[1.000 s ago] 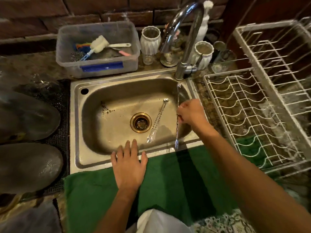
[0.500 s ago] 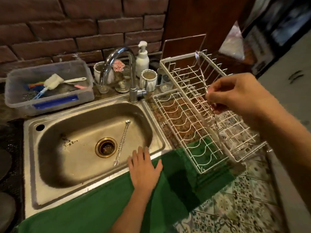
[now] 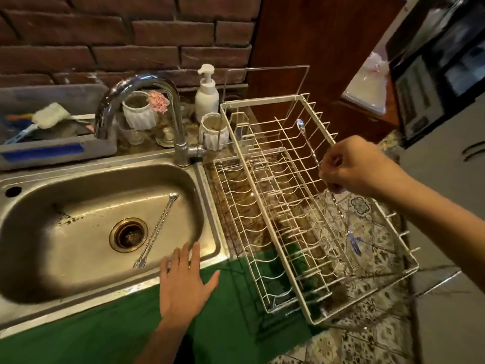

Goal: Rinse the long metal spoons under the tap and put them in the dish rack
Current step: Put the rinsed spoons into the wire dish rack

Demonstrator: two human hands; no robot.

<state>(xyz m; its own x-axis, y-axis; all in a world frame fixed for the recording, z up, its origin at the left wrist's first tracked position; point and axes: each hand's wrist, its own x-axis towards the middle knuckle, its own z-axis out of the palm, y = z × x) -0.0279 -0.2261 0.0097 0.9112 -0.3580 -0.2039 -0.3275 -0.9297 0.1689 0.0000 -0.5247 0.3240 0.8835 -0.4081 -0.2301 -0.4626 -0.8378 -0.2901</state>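
The right hand (image 3: 351,166) pinches a long metal spoon (image 3: 307,143) over the dish rack (image 3: 275,206) at three o'clock; the left hand (image 3: 183,282) rests flat and empty on the sink (image 3: 78,292) rim, another spoon (image 3: 157,229) in the basin.

A dark red brick wall (image 3: 126,40) ran behind the counter, meeting a brown wooden panel (image 3: 315,35) at its right end. Patterned floor tiles (image 3: 367,337) (floral, grey on pale) showed below, beside a grey cabinet (image 3: 451,206). The light was dim and warm.
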